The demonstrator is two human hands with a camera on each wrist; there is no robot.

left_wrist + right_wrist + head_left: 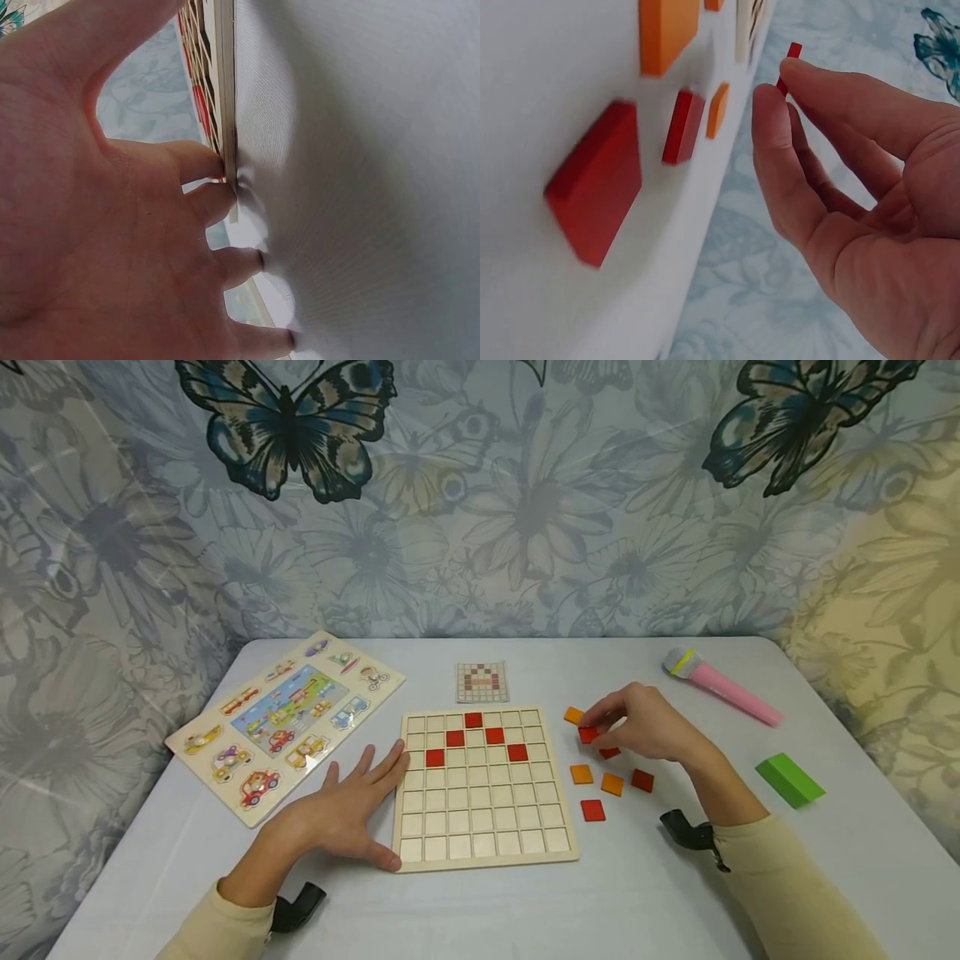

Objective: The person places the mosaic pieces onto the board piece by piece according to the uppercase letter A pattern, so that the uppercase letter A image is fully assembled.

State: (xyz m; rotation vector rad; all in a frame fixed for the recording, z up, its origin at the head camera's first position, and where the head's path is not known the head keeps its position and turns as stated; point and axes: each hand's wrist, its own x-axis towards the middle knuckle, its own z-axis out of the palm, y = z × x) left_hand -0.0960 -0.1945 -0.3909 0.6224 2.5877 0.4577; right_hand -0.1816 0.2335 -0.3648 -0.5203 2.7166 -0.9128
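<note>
Where the left hand (341,814) lies, nearest us, the fingers are spread and straight, thumb at the near left corner of the board (483,822), forefinger along its left edge. We judge this wide pose braces the board against sliding on the table (487,910). Five set tiles (455,738), all red, sit in its far rows, stepping up to a peak.

Off the right edge, loose tiles (592,810), red and orange, lie scattered, probably for easy reach. Above the farther ones, we note the right hand (648,727) coming in from the right, its thumb and finger pinching a red tile (587,735) (edge-on in the right wrist view); a fingertip hold seems apt for something so thin.

Farther right lies a green block (790,779); left, a puzzle (285,727). Beyond the board, a card (482,682) shows a printed grid, presumably placed for viewing. Far right: a microphone (720,685).
</note>
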